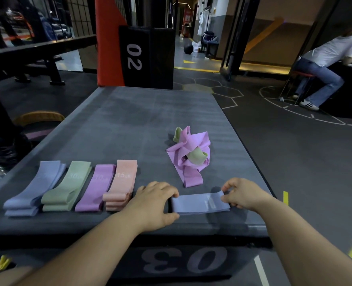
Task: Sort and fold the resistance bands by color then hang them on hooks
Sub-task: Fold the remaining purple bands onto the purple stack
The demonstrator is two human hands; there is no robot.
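Left hand [154, 203] and right hand [243, 195] grip opposite ends of a lavender band [199, 204] on the padded box [150, 120] marked 03. Lavender stack [34, 190], green stack [67, 186], purple stack [96, 188] and peach stack [121, 182] lie left of it; a tangled pink-and-green pile [189, 157] lies behind.

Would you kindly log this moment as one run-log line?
step: folding blue band; left hand: holds left end; right hand: pinches right end; sorted stacks: four; unsorted pile: pink, green

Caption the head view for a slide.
Left hand and right hand hold a blue band beside sorted stacks; tangled pile behind.
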